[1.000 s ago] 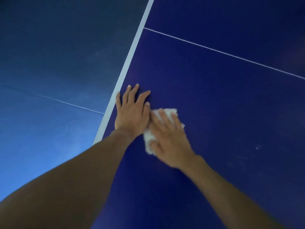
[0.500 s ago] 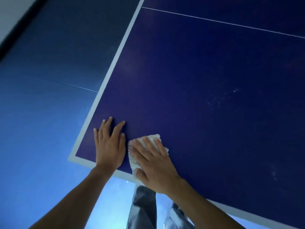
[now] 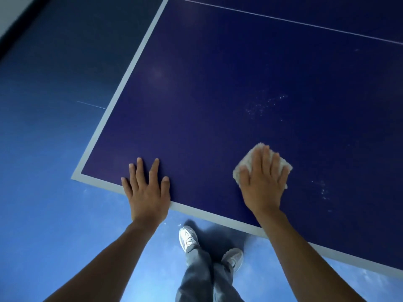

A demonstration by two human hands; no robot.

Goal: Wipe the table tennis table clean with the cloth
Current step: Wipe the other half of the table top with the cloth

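Note:
The dark blue table tennis table (image 3: 218, 94) fills the upper right, its near left corner at the left. My left hand (image 3: 147, 190) lies flat with spread fingers on the near white edge line. My right hand (image 3: 262, 182) presses flat on a crumpled white cloth (image 3: 246, 162), which shows around my fingers, a little in from the near edge. White specks (image 3: 266, 103) dot the surface beyond the cloth, and more specks (image 3: 323, 190) lie to its right.
A thin white centre line (image 3: 283, 19) crosses the table at the top. Blue floor (image 3: 43, 171) lies left and below. My legs and white shoes (image 3: 188, 237) stand under the near edge. A pale wall base shows at the top left.
My right hand has slid the cloth to the right along the near edge, away from my left hand. The left hand stays flat near the corner. The view has pulled back.

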